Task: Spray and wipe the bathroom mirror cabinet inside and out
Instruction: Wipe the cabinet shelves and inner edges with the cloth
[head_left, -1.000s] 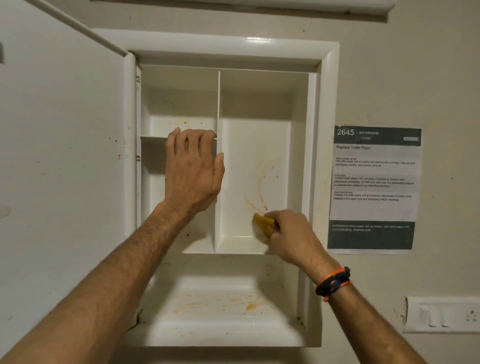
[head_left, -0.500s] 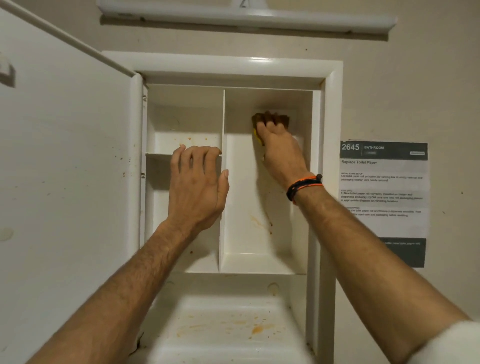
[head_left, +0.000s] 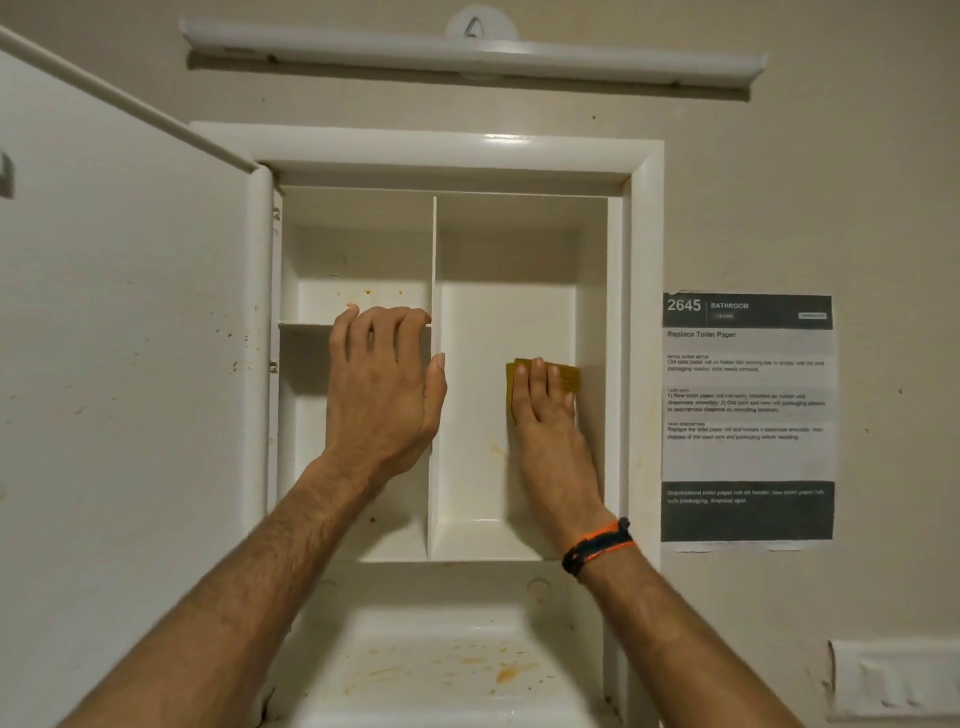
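Observation:
The white wall cabinet (head_left: 457, 150) stands open, its door (head_left: 130, 364) swung out to the left. A vertical divider (head_left: 434, 364) splits the upper part into two compartments. My right hand (head_left: 550, 415) presses a yellow cloth (head_left: 569, 376) flat against the back wall of the right compartment, fingers straight. My left hand (head_left: 384, 384) rests on the front edge of the small shelf (head_left: 304, 325) in the left compartment, fingers hooked over it, thumb against the divider. Orange-brown stains mark the lower shelf (head_left: 467, 670) and a faint one lies beside my right hand.
A light fixture (head_left: 467, 54) runs along the wall above the cabinet. A printed paper notice (head_left: 748, 415) is stuck to the wall on the right. A white switch plate (head_left: 893, 680) sits at the lower right. Small spots speckle the inside of the door.
My right hand swept the cloth from the bottom of the right compartment up to its top, then back down to mid-height. The big stain there has faded. My left hand stayed put.

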